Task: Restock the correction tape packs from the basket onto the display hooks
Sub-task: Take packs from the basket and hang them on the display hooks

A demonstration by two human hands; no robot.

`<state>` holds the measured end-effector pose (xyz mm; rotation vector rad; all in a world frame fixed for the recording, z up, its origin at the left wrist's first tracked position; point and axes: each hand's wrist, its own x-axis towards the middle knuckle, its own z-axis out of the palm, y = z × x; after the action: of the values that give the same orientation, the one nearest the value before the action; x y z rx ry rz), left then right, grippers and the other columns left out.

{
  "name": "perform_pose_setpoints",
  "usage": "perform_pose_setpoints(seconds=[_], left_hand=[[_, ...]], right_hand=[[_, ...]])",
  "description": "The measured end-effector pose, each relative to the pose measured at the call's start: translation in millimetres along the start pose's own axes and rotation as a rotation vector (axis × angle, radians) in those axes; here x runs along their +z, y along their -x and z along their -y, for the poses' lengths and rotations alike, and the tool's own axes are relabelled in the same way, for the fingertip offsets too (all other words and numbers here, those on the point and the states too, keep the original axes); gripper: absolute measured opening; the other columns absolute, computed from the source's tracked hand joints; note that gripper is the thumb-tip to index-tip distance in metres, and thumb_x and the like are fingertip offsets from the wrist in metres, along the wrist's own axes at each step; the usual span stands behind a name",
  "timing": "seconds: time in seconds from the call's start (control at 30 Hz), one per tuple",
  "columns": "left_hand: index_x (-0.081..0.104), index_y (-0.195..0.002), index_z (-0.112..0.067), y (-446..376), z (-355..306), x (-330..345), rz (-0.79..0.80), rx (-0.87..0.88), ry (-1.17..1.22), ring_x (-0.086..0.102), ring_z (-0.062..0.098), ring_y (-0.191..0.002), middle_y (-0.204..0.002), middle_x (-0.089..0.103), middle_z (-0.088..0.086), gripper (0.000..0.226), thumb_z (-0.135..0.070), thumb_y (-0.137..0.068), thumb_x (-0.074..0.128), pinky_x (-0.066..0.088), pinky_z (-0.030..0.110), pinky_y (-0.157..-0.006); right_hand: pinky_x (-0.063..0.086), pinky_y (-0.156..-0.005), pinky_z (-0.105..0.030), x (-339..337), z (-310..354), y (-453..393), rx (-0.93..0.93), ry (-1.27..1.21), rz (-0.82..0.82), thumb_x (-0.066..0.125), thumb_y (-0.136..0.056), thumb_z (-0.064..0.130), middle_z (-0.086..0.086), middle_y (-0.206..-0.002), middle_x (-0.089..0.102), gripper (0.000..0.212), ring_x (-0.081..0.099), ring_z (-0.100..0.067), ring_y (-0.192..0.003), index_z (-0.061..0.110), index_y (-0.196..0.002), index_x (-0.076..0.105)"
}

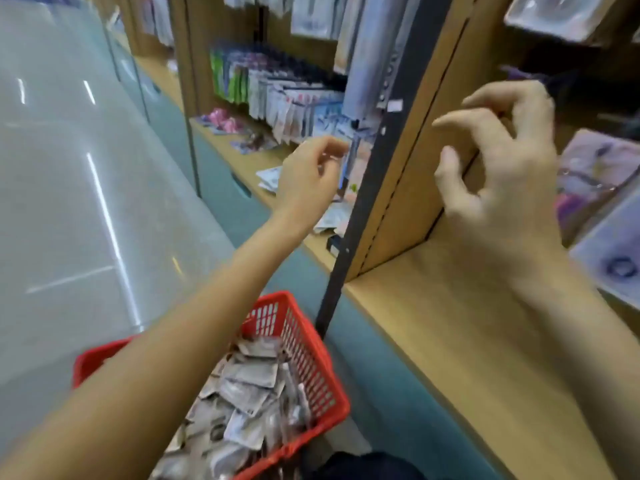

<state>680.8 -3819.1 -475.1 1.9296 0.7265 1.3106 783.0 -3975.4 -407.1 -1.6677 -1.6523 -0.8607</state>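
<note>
My left hand point(308, 174) seems to pinch something pale near hanging packs point(298, 109), too blurred to confirm; right hand point(498, 174) loosely curled, empty. Grey correction-tape packs point(249, 403) fill red plastic basket point(311, 358). Line hole with hook first.

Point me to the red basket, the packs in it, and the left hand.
red basket point(311, 362): head view, on its right mesh wall.
correction tape packs point(247, 393): head view, on a pack atop the pile.
left hand point(308, 174): head view, on the back of the hand.
</note>
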Motion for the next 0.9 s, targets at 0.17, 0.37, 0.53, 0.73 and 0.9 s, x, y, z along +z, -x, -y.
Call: perform_pose_setpoints(seconds=[0.17, 0.37, 0.53, 0.73, 0.9], left_hand=[[0.064, -0.109, -0.002, 158.1, 159.3, -43.7, 0.214, -0.578, -0.294, 0.062, 0.026, -0.100, -0.108, 0.067, 0.015, 0.032, 0.006, -0.082, 0.048, 0.045, 0.027, -0.088], [0.054, -0.125, -0.004, 262.5, 243.6, -56.7, 0.398, -0.930, -0.506, 0.052, 0.028, -0.115, -0.126, 0.056, 0.016, 0.039, 0.000, -0.087, 0.049, 0.040, 0.031, -0.091], [0.044, -0.134, -0.009, 283.2, 290.2, -30.5, 0.396, -0.993, -0.510, 0.049, 0.032, -0.116, -0.122, 0.053, 0.019, 0.049, -0.003, -0.086, 0.049, 0.038, 0.036, -0.093], [0.026, -0.142, -0.006, 258.0, 312.9, 12.8, -0.044, -1.242, -0.170, 0.043, 0.027, -0.126, -0.140, 0.042, 0.012, 0.061, -0.021, -0.091, 0.056, 0.039, 0.042, -0.103], [0.034, -0.134, -0.008, 252.2, 335.0, 21.5, -0.126, -1.236, -0.326, 0.039, 0.032, -0.129, -0.137, 0.046, 0.014, 0.070, -0.020, -0.078, 0.074, 0.036, 0.047, -0.105]], right_hand=[[0.037, -0.089, -0.030, 149.0, 23.9, 140.8, 0.285, -0.304, 0.902, 0.051, -0.089, 0.016, -0.012, -0.117, 0.049, 0.035, 0.049, -0.029, -0.112, 0.007, -0.122, 0.054], [0.036, -0.088, -0.030, 291.5, 45.2, 231.2, 0.459, -0.452, 1.440, 0.055, -0.091, 0.016, -0.020, -0.123, 0.054, 0.044, 0.052, -0.030, -0.114, 0.003, -0.131, 0.044], [0.052, -0.074, -0.027, 369.3, 68.9, 285.1, 0.965, -0.570, 1.568, 0.057, -0.090, 0.017, -0.016, -0.120, 0.055, 0.064, 0.058, -0.029, -0.100, 0.002, -0.142, 0.024], [0.058, -0.071, -0.037, 385.4, 81.1, 325.4, 1.426, -0.740, 1.208, 0.068, -0.082, 0.014, -0.011, -0.122, 0.046, 0.040, 0.058, -0.027, -0.103, 0.014, -0.107, 0.037], [0.053, -0.050, -0.027, 345.0, 84.8, 305.4, 1.009, -0.782, 1.642, 0.064, -0.083, 0.004, -0.008, -0.076, 0.062, 0.022, 0.061, -0.012, -0.047, 0.021, -0.084, 0.051]])
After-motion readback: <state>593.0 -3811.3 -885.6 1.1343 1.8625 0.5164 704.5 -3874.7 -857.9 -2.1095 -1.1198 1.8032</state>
